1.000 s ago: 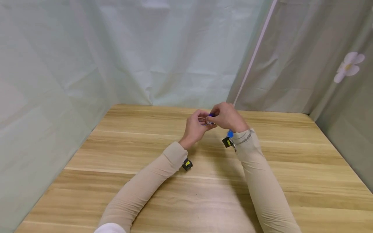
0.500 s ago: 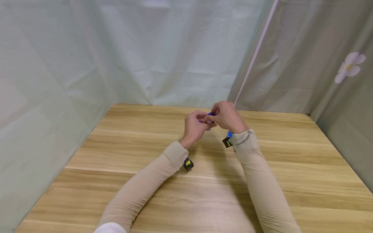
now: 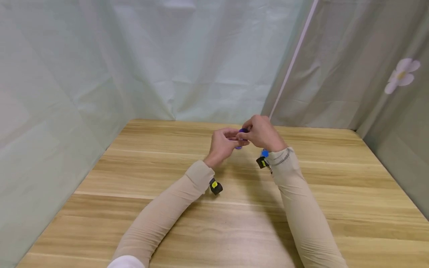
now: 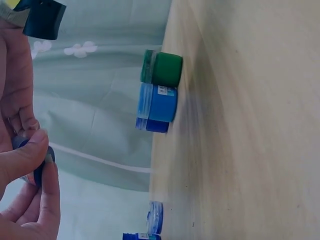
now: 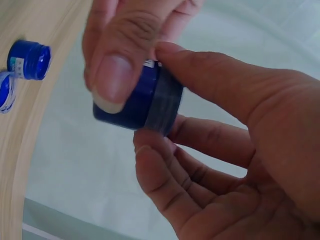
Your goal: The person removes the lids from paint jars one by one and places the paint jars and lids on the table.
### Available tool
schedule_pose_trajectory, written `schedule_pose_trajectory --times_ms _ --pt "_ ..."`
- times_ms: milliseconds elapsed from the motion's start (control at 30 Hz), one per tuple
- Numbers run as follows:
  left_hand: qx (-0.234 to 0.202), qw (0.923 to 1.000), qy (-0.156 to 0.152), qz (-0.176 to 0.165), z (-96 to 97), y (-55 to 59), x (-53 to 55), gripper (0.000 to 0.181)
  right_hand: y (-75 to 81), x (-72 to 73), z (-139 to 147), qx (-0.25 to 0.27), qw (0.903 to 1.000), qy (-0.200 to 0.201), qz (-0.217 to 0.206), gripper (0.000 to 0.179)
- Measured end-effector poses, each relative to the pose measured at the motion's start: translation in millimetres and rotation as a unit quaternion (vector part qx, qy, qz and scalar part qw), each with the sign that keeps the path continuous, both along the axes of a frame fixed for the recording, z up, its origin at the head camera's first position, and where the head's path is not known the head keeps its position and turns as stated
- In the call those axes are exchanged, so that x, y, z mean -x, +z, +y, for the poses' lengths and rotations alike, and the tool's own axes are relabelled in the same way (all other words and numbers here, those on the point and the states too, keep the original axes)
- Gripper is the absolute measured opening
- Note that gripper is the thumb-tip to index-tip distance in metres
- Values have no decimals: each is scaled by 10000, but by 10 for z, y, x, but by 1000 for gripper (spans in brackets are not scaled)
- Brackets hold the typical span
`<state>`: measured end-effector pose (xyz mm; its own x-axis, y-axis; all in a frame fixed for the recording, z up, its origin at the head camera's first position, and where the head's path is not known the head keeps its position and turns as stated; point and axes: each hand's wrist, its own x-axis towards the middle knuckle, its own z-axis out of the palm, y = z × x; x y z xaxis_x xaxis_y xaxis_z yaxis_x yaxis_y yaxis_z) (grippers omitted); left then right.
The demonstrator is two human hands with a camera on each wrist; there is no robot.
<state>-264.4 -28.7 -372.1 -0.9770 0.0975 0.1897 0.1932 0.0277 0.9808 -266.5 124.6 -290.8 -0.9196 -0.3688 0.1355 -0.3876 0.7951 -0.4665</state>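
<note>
Both hands meet over the far part of the table, round a small dark blue paint jar [image 5: 132, 97] with a clear lid [image 5: 165, 105]. My left hand [image 3: 221, 145] holds the jar's body, its thumb [image 5: 115, 80] pressed along the side in the right wrist view. From the other side, my right hand [image 3: 264, 133] pinches the jar at the lid between thumb and fingers. In the head view the fingers hide most of the jar [image 3: 243, 130]. The left wrist view shows it tilted, partly covered by the fingertips.
A green jar [image 4: 168, 69], a blue jar [image 4: 162, 103] and a darker blue jar [image 4: 157, 125] stand close together on the wooden table [image 3: 151, 171]. Another blue jar [image 5: 22, 60] stands beside a clear, blue-smeared round piece [image 5: 6, 92]. A curtain [image 3: 201, 63] hangs behind.
The left hand has shifted slightly left, and the right hand has risen slightly. Both still hold the jar.
</note>
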Motion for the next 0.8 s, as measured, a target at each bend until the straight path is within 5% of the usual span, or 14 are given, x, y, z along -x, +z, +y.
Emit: schedule_pose_trajectory --times_ms 567,800 --pt "305 9993 155 -121 -2 21 6 29 56 -89 -71 -45 9994 184 -289 15" --pt "350 9987 357 -126 29 1 1 28 28 -98 -110 -61 9999 79 32 13"
